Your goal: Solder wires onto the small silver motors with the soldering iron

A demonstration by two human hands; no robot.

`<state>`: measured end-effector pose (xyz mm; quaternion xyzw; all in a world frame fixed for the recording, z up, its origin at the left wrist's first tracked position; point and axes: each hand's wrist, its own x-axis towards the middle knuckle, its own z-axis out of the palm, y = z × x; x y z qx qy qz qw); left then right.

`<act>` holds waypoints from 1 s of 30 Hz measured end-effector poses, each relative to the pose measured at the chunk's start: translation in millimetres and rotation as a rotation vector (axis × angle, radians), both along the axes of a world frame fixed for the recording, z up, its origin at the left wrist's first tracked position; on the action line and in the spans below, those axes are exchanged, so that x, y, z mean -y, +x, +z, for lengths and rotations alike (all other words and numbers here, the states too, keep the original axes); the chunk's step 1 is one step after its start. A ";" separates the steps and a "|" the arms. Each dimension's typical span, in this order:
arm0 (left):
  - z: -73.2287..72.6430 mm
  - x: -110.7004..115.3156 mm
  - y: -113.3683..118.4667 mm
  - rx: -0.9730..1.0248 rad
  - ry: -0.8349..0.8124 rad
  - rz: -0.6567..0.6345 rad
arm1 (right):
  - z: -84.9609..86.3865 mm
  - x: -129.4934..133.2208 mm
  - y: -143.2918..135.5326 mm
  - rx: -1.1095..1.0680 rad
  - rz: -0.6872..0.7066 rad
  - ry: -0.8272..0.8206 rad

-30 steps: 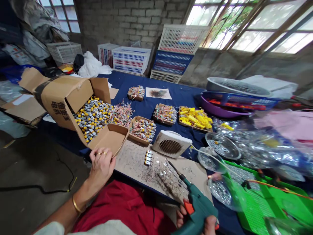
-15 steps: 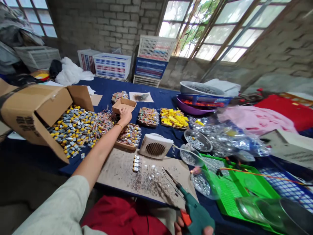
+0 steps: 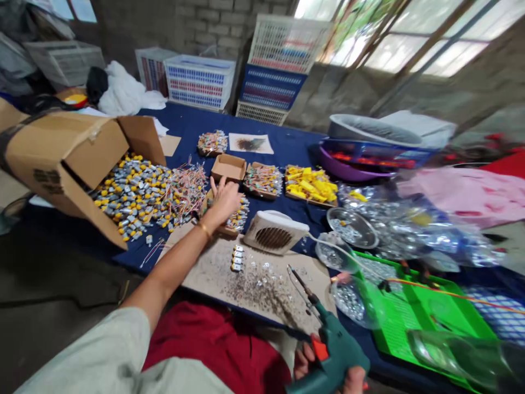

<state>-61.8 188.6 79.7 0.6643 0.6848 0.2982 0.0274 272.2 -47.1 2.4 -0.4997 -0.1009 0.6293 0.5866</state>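
My left hand [image 3: 225,200], with a bracelet at the wrist, reaches over a cardboard tray of wired motors [image 3: 238,214]; its fingers are spread. Just beyond it stands an empty small cardboard box [image 3: 228,168]. My right hand [image 3: 305,358] is wrapped round the handle of a green soldering gun [image 3: 342,345], whose tip points at the cardboard mat [image 3: 200,271]. A short row of motors [image 3: 237,258] lies on that mat, beside dark specks and bits of solder. Behind the row is a white fan unit [image 3: 275,232].
An open carton [image 3: 77,142] spills a heap of motors [image 3: 135,191] at left. Trays of wired parts [image 3: 263,179] and yellow parts [image 3: 310,185] stand behind. At right are metal and plastic bowls [image 3: 353,227], plastic bags and a green tray [image 3: 435,312].
The small box has been let go and stands behind the tray; my left hand has opened over the motors. Red wires now lie left of the mat. The view has shifted.
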 end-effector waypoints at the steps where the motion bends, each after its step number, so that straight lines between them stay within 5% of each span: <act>1: -9.8 37.8 1.3 0.011 0.079 -0.048 | 0.8 -1.8 -4.2 -0.001 -0.014 -0.008; 5: -58.6 174.5 -10.0 0.043 0.033 -0.080 | 10.8 -9.4 -25.8 -0.011 0.022 -0.083; 9: -86.9 234.0 -66.1 0.037 -0.068 0.277 | 20.7 -13.8 -41.9 0.022 0.042 -0.074; 12: -86.4 235.4 -103.7 -0.013 -0.124 0.456 | 22.0 -14.3 -48.8 0.048 0.059 -0.046; 14: -84.5 226.9 -109.4 -0.038 -0.157 0.477 | 21.6 -13.3 -52.0 0.050 0.084 -0.029; 22: -98.9 209.8 -70.8 -0.139 -0.164 0.366 | 23.6 0.1 -48.2 0.027 0.040 -0.059; 27: -76.6 214.5 -76.0 -0.037 -0.081 0.255 | 24.9 2.3 -43.5 0.031 0.026 -0.036; 30: -67.9 212.7 -69.0 -0.083 -0.055 0.011 | 26.5 0.1 -44.9 0.005 0.026 -0.050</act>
